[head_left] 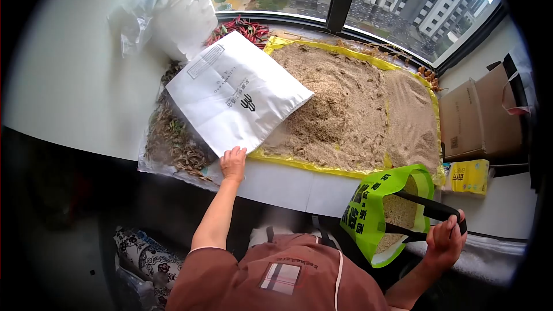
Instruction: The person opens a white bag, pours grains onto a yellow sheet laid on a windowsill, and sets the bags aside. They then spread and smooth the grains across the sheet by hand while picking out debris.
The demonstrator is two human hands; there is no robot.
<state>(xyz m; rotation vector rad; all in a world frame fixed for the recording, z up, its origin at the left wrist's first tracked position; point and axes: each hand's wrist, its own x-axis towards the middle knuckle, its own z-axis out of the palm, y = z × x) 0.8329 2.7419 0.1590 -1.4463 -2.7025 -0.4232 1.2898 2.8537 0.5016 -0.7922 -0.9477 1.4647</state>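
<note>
My left hand [233, 165] grips the lower corner of a flat white laundry bag [213, 95] printed with a cactus. The bag lies tilted across a heap of dried pods [175, 144] and the left part of a spread of pale grain [322, 103], hiding some of both. In my right hand [446, 242] are the black handles of a bright green shopping bag [368, 207]. This bag hangs tilted at the front edge of the white ledge, its mouth open, with similar grain [400, 210] inside.
Yellow plastic sheeting [345, 171] borders the grain. Red chillies [245, 27] lie by the window, beside a white sack under clear plastic [178, 14]. On the right stand a cardboard box [466, 121] and a yellow packet [469, 177]. Patterned fabric [147, 259] is low on the left.
</note>
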